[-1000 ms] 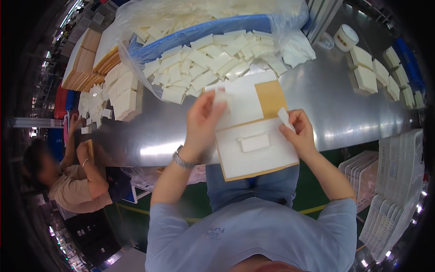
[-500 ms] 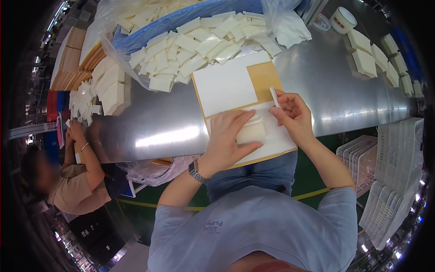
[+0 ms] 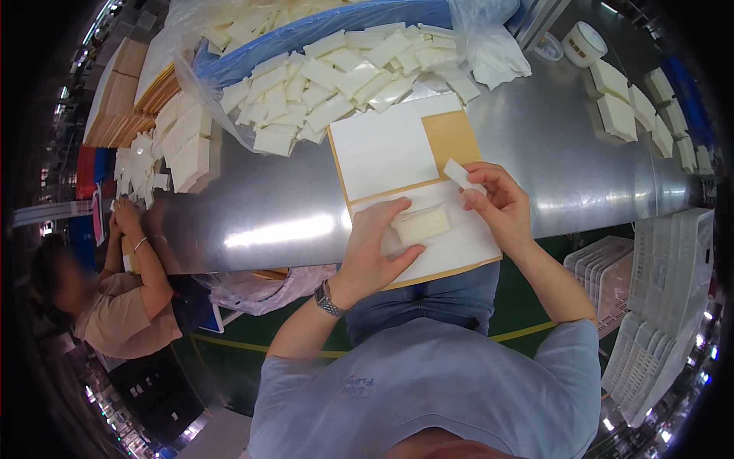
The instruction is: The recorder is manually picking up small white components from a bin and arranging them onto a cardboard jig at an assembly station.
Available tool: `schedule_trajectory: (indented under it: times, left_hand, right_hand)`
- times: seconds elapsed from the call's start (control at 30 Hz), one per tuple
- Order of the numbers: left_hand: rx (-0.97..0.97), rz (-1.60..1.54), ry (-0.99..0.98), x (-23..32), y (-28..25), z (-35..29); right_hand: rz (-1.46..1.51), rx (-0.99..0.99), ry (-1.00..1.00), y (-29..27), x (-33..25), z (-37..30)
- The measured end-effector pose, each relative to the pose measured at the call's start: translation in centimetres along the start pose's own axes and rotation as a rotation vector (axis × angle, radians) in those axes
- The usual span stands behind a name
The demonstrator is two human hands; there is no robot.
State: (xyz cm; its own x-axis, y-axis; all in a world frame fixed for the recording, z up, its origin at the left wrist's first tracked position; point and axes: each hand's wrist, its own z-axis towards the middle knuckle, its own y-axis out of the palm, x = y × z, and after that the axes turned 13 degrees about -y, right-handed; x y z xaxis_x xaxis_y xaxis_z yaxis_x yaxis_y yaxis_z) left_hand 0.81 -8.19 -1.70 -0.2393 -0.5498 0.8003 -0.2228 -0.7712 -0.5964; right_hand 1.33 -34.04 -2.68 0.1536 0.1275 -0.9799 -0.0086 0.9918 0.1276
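A tan board (image 3: pixel 453 141) with white sheets on it lies at the table's front edge, partly over my lap. On its near white sheet (image 3: pixel 466 233) rests a cream rectangular piece (image 3: pixel 423 225). My left hand (image 3: pixel 375 246) lies beside that piece, thumb and fingers spread on either side of its left end, holding nothing. Above the board's right side, my right hand (image 3: pixel 498 200) pinches a small flat white piece (image 3: pixel 462 174) between thumb and fingers. The piece slants up to the left, its broad face showing.
Beyond the board, many loose cream pieces (image 3: pixel 329 80) spill from a clear plastic bag and blue-edged bin (image 3: pixel 321 37). Stacked pieces (image 3: pixel 614 115) and a white tub (image 3: pixel 584 43) stand at right. White baskets (image 3: pixel 661 283) are on the right. A co-worker (image 3: pixel 126 306) works at left.
My right hand has turned the white piece from edge-on to showing its broad face. My left hand has drawn back left, uncovering more of the cream piece.
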Motion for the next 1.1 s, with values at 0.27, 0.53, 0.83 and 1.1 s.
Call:
schedule_trajectory:
  times: [0.27,0.53,0.83,1.1]
  left_hand:
    - [0.026,-0.029,0.047,-1.1,0.3,-0.1]
    - [0.029,-0.054,0.041,-1.1,0.3,-0.1]
    - [0.047,-0.091,0.042,-0.9,0.2,0.2]
    - [0.022,-0.072,0.091,-0.3,-0.2,0.7]
  right_hand:
    - [-0.36,-0.356,-0.404,1.1,-0.3,-1.2]
    - [-0.564,-0.466,-0.584,2.5,-1.1,-0.2]
    - [-0.59,-0.484,-0.514,2.6,-1.2,-0.4]
    - [-0.646,-0.493,-0.511,2.4,-1.1,-0.4]
